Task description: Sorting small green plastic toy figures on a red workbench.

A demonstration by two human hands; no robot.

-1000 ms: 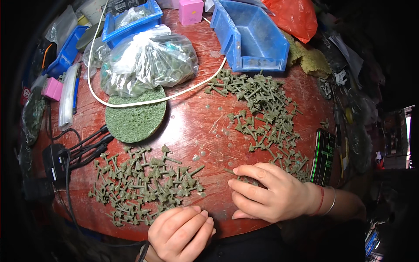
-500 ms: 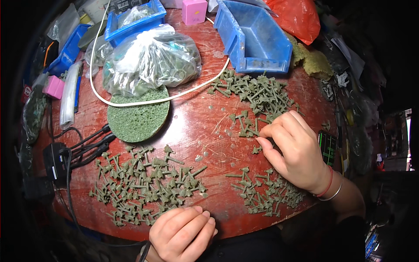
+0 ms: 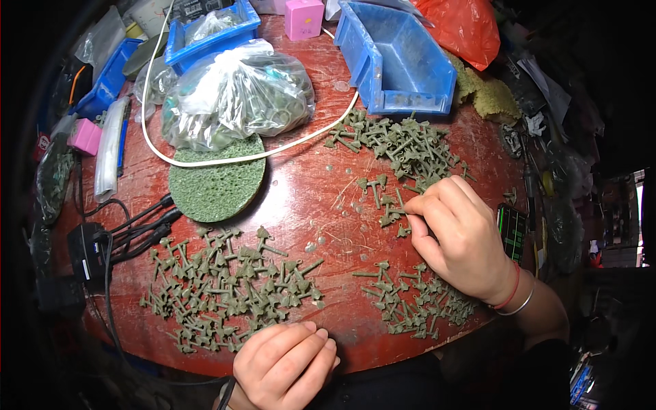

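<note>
My right hand (image 3: 461,239) is closed, thumb and forefinger drawn together beside a few small olive-green pieces (image 3: 392,213), each with a rod and a flared, looped head. The fingertips touch the nearest piece; what lies between them is too small to make out. My left hand (image 3: 287,365) rests curled at the near table edge with fingers folded together, and nothing shows in it. A wide pile of the same pieces (image 3: 232,287) lies just beyond it. Under my right wrist spreads another pile (image 3: 420,301), and a denser heap (image 3: 413,147) sits farther back.
A blue bin (image 3: 410,61) stands behind the far heap. Back left, a clear bag of green parts (image 3: 239,96) sits behind a round green sponge pad (image 3: 217,181), a white cable (image 3: 301,145) looping across. Black cables (image 3: 133,232) run left; a lit screen device (image 3: 511,231) lies right.
The small pieces by my right fingertips have shifted slightly and turned; one rod now stands apart from the others. My right hand has moved a little. My left hand stays still.
</note>
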